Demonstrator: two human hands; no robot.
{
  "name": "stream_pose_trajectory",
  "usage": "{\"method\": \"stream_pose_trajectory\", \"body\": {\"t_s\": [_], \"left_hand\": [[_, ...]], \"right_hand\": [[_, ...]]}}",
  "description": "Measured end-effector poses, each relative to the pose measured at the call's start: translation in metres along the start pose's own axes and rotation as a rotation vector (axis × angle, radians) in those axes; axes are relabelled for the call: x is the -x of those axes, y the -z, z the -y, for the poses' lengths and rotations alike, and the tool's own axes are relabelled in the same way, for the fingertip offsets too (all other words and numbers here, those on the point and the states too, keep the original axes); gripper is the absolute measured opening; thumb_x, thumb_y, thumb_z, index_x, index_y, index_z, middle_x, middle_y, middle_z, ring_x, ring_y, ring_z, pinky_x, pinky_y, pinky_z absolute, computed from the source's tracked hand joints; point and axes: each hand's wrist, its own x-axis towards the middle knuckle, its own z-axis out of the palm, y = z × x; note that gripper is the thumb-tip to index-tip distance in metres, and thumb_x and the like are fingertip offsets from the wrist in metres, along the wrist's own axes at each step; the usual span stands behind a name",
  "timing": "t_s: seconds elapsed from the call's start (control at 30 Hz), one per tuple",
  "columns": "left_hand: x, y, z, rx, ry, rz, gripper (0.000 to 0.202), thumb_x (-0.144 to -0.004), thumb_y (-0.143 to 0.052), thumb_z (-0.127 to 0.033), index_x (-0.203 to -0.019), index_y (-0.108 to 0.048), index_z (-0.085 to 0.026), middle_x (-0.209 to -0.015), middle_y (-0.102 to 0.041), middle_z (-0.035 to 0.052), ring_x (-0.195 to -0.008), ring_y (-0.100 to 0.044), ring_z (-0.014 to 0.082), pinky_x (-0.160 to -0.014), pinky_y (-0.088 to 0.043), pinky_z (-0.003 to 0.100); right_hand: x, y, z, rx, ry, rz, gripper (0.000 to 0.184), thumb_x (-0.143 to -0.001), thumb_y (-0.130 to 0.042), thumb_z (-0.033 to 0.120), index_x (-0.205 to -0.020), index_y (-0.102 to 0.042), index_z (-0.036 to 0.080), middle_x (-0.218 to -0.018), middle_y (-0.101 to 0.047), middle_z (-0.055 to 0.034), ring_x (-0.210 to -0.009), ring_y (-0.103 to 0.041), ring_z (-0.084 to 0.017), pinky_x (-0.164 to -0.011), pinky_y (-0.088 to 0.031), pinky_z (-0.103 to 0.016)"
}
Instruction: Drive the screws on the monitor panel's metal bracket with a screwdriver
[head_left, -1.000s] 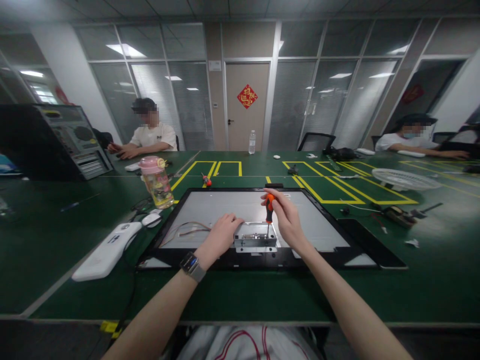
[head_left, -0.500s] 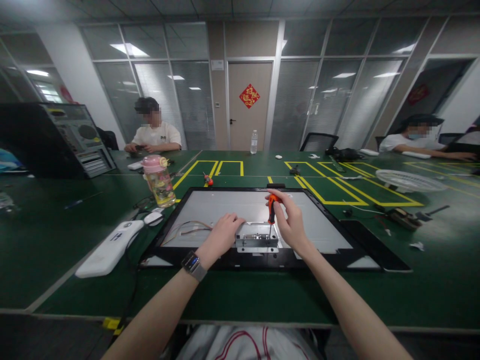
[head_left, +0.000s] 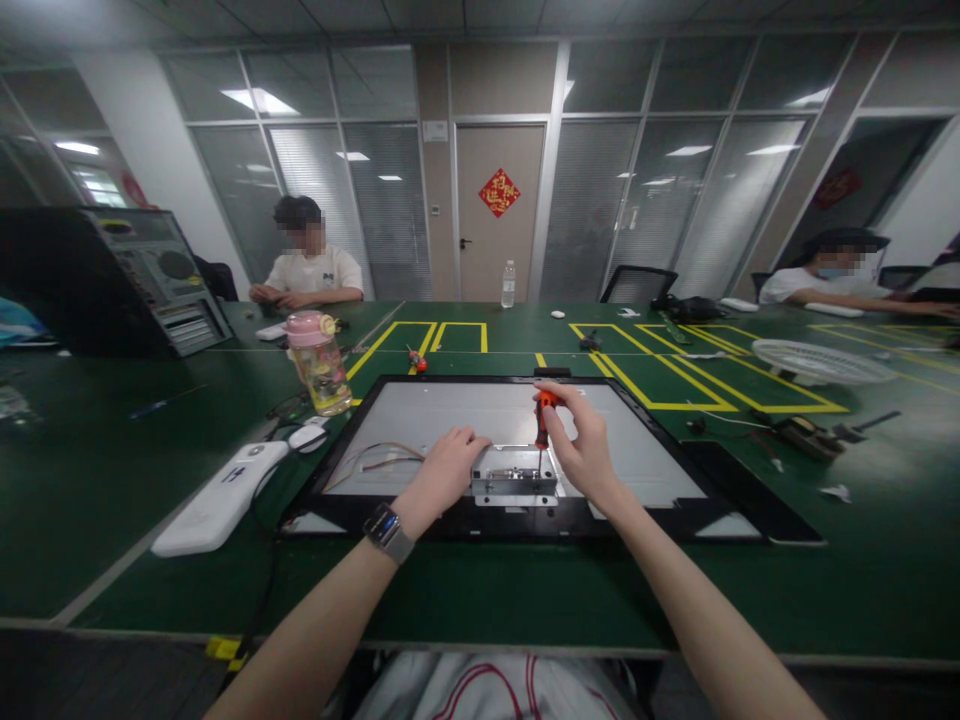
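Pinching the orange handle of a screwdriver (head_left: 541, 418) between thumb and fingertips, the right hand (head_left: 583, 452) holds the tool upright with its tip down on the right part of a metal bracket (head_left: 514, 484), which sits on the near middle of a bare monitor panel (head_left: 420, 412) lying flat on the green table (head_left: 135, 470). The left hand (head_left: 444, 468), a watch (head_left: 385, 529) at its wrist, lies with bent fingers laid over the bracket's left edge, pressing on it rather than closing round it. Thin wires (head_left: 381, 458) loop over the panel just left of that hand. A pink-lidded bottle (head_left: 319, 366), a white device (head_left: 217, 498) and a second screwdriver (head_left: 415, 360) rest well apart from the work. The fingertip hold sits high on the handle, so a tilt could let the tip skip off the bracket and scratch the pale panel sheet; whether the tip is seated in a screw is too small to tell. A shift of the left hand could snag the wires.
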Motion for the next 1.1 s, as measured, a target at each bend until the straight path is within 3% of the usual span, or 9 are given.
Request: {"method": "stream_pose_trajectory", "body": {"t_s": [0.17,0.3,0.4,0.67,0.73,0.9,1.1], "left_hand": [[0.000,0.001,-0.001,-0.009,0.000,0.008,0.049,-0.087,-0.041,0.004,-0.126,-0.059,-0.020,-0.112,-0.060,0.0088,-0.105,-0.054,0.0232,-0.092,-0.046,0.035],[0.000,0.000,0.000,-0.006,-0.010,-0.004,0.050,-0.087,-0.040,0.004,-0.127,-0.059,-0.020,-0.112,-0.060,0.0083,-0.104,-0.054,0.0229,-0.091,-0.046,0.035],[0.001,0.000,0.000,-0.009,-0.005,-0.001,0.052,-0.087,-0.039,0.004,-0.129,-0.058,-0.020,-0.112,-0.059,0.0085,-0.104,-0.054,0.0227,-0.091,-0.046,0.035],[0.000,0.000,0.000,-0.005,-0.007,0.013,0.050,-0.087,-0.041,0.004,-0.127,-0.058,-0.020,-0.113,-0.059,0.0085,-0.105,-0.053,0.0231,-0.093,-0.045,0.035],[0.001,0.001,0.000,-0.005,-0.007,0.015,0.050,-0.086,-0.041,0.004,-0.127,-0.058,-0.020,-0.113,-0.059,0.0083,-0.105,-0.053,0.0230,-0.093,-0.045,0.034],[0.000,0.001,0.000,0.000,-0.012,0.010,0.050,-0.086,-0.043,0.004,-0.127,-0.058,-0.019,-0.114,-0.059,0.0090,-0.106,-0.053,0.0237,-0.093,-0.045,0.035],[-0.001,0.000,0.000,-0.004,-0.008,0.015,0.048,-0.087,-0.043,0.004,-0.126,-0.059,-0.019,-0.112,-0.059,0.0091,-0.105,-0.054,0.0238,-0.093,-0.045,0.035]], "right_hand": [[-0.004,0.001,0.006,0.094,0.019,-0.053,0.018,-0.089,-0.066,0.024,-0.106,-0.065,0.022,-0.087,-0.056,-0.0044,-0.079,-0.058,-0.021,-0.075,-0.050,-0.038],[0.000,0.001,0.002,-0.010,-0.032,0.011,0.023,-0.099,-0.045,0.027,-0.113,-0.062,0.022,-0.102,-0.065,-0.0093,-0.095,-0.063,-0.024,-0.084,-0.051,-0.042],[0.004,0.000,-0.003,-0.114,-0.103,0.073,0.032,-0.102,-0.035,0.027,-0.122,-0.058,0.022,-0.101,-0.070,-0.0086,-0.091,-0.067,-0.023,-0.082,-0.053,-0.041],[-0.005,0.002,0.007,0.060,-0.010,-0.016,0.017,-0.091,-0.060,0.024,-0.108,-0.065,0.023,-0.083,-0.061,-0.0031,-0.075,-0.058,-0.020,-0.073,-0.050,-0.037],[-0.005,0.003,0.008,0.069,-0.008,-0.007,0.017,-0.091,-0.060,0.024,-0.107,-0.066,0.024,-0.082,-0.058,-0.0029,-0.075,-0.057,-0.020,-0.072,-0.049,-0.037],[-0.001,0.003,0.005,-0.077,-0.065,0.012,0.023,-0.098,-0.044,0.023,-0.111,-0.064,0.023,-0.102,-0.069,-0.0083,-0.094,-0.065,-0.024,-0.083,-0.050,-0.041],[-0.004,0.003,0.009,-0.017,-0.061,-0.049,0.014,-0.091,-0.058,0.021,-0.100,-0.067,0.023,-0.087,-0.067,-0.0046,-0.081,-0.063,-0.022,-0.077,-0.049,-0.038]]}}
